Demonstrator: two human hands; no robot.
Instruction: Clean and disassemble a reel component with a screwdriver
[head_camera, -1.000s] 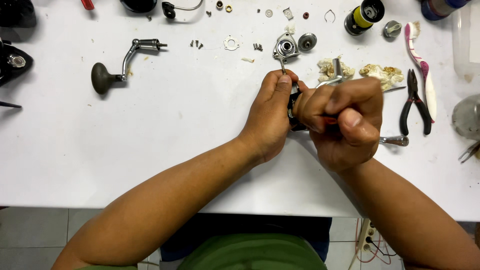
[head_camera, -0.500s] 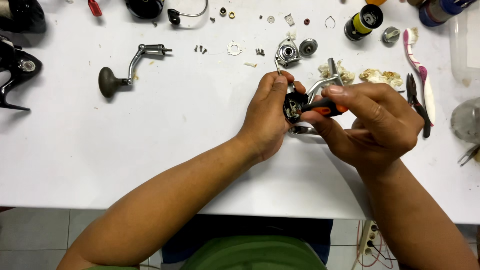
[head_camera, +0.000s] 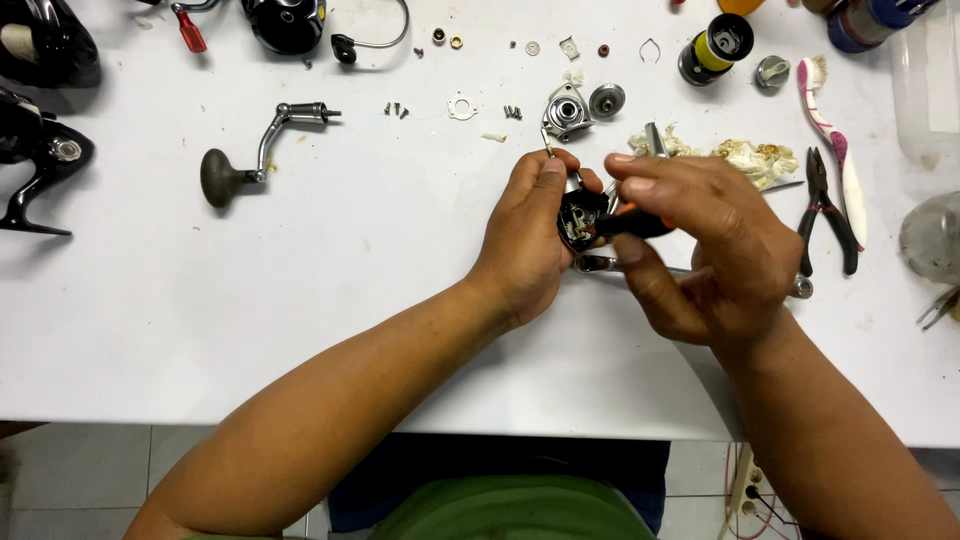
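White tabletop (head_camera: 300, 300), seen from above, strewn with the parts of a dismantled fishing reel. At centre frame the left hand (head_camera: 530, 235) has its grip closed around a small black reel body (head_camera: 578, 218), held just above the tabletop; the right hand (head_camera: 700, 250) has its grip clamped on a tool with a black-and-orange handle (head_camera: 632, 222), whose tip meets the reel body. The tip itself is hidden between the fingers, so its kind cannot be told. Judged from this, the step in hand is work on a fastener or small part inside the body; the next move would call for a steady left grip and fine turning or prying by the right.

Around the hands, in descending size: crank handle with dark knob (head_camera: 255, 150), left of centre; pliers (head_camera: 828, 205) and toothbrush (head_camera: 830, 120), right; metal rod (head_camera: 690, 272) lying under the right hand; silver side plate (head_camera: 565, 110) and round gear (head_camera: 606, 100), upper centre; washer plate (head_camera: 462, 105); loose screws (head_camera: 397, 110), upper centre.
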